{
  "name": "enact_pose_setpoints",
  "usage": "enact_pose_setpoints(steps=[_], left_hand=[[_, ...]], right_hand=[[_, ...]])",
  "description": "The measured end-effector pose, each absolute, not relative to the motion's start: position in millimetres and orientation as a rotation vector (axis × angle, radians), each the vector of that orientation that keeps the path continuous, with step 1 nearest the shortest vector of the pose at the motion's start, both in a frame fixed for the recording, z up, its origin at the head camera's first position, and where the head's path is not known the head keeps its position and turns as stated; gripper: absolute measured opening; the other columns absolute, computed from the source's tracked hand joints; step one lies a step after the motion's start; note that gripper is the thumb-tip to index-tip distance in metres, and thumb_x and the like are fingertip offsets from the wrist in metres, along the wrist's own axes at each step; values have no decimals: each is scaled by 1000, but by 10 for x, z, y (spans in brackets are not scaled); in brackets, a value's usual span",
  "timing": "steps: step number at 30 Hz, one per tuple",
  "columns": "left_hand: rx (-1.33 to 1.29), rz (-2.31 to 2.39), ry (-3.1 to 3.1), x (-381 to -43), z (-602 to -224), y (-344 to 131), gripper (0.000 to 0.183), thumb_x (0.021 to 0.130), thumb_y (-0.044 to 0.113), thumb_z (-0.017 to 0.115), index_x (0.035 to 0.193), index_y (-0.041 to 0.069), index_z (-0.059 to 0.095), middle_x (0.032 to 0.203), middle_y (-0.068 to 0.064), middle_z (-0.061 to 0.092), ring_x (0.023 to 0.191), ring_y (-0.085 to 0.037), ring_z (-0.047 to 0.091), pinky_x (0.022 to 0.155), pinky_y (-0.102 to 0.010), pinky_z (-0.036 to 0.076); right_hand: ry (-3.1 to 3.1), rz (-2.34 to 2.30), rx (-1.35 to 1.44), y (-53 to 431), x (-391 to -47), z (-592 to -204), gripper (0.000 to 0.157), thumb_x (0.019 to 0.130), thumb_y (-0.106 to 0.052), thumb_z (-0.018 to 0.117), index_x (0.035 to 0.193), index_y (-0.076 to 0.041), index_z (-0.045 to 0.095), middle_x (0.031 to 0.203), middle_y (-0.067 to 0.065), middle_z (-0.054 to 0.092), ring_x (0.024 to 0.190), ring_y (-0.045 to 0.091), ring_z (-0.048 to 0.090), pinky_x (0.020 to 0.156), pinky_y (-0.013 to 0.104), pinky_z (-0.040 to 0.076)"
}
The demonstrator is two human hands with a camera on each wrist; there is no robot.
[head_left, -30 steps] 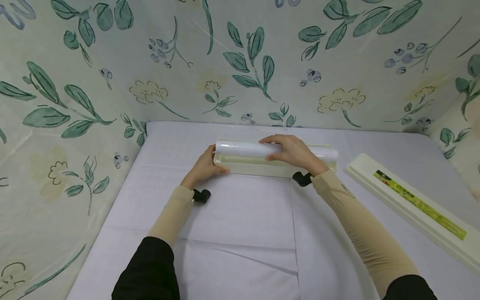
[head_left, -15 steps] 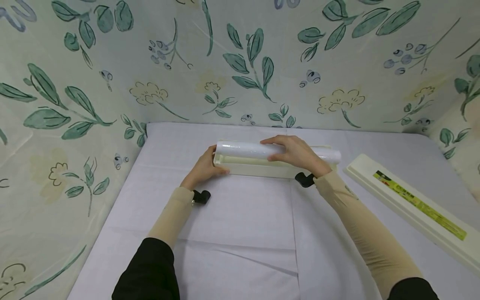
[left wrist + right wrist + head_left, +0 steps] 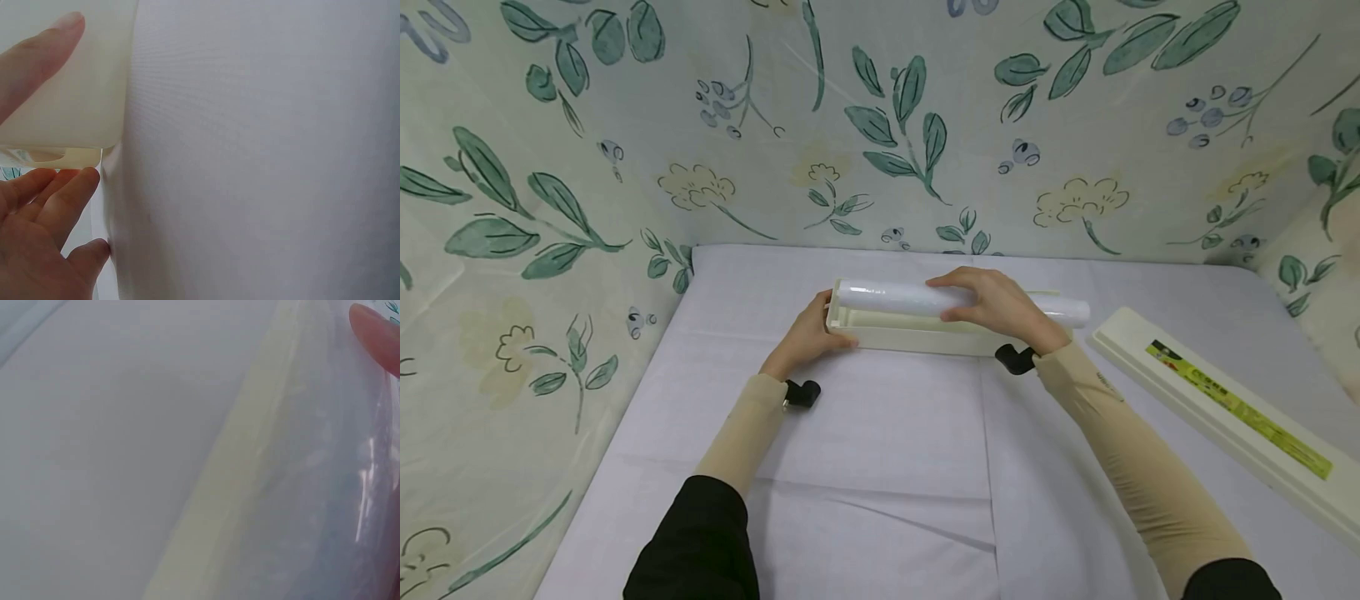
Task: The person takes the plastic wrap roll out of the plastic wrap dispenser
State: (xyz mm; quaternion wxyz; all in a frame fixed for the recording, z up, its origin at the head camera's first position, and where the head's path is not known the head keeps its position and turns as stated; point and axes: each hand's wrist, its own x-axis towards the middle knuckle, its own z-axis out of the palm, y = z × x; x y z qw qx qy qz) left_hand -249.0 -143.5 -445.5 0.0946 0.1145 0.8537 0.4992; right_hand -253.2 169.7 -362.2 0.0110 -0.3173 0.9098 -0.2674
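Note:
A roll of cling film (image 3: 880, 297) lies lengthwise over a long cream plastic box (image 3: 925, 340), its right end sticking out past the box. My right hand (image 3: 996, 308) grips the roll from above, thumb at the near side and fingers over the far side. In the right wrist view, the glossy film (image 3: 325, 487) fills the right part beside a fingertip. At the box's left end, my left hand (image 3: 808, 332) holds the corner. The left wrist view shows the thumb across the box's front wall (image 3: 87, 87) and the other fingers against its end.
A long cream lid (image 3: 1120, 350) with a yellow-green label (image 3: 1240, 408) lies slanted on the table at the right. White cloth (image 3: 880, 450) covers the table. Floral fabric (image 3: 850, 150) hangs behind and at the sides.
The roll has shifted slightly to the right along the box, carried by my right hand. More of its right end now projects past the box. My left hand and the box have stayed in place.

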Motion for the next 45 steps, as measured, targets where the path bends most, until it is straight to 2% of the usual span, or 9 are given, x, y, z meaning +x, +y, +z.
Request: enact_pose_setpoints(steps=[45], left_hand=[[321, 1453, 2542, -2518, -4475, -1433, 99, 71, 12, 85, 147, 1, 23, 142, -17, 40, 128, -32, 41, 107, -47, 29]], right_hand=[[2869, -863, -796, 2059, -2450, -3559, 53, 81, -24, 78, 131, -17, 61, 134, 8, 55, 127, 29, 44, 102, 50, 34]])
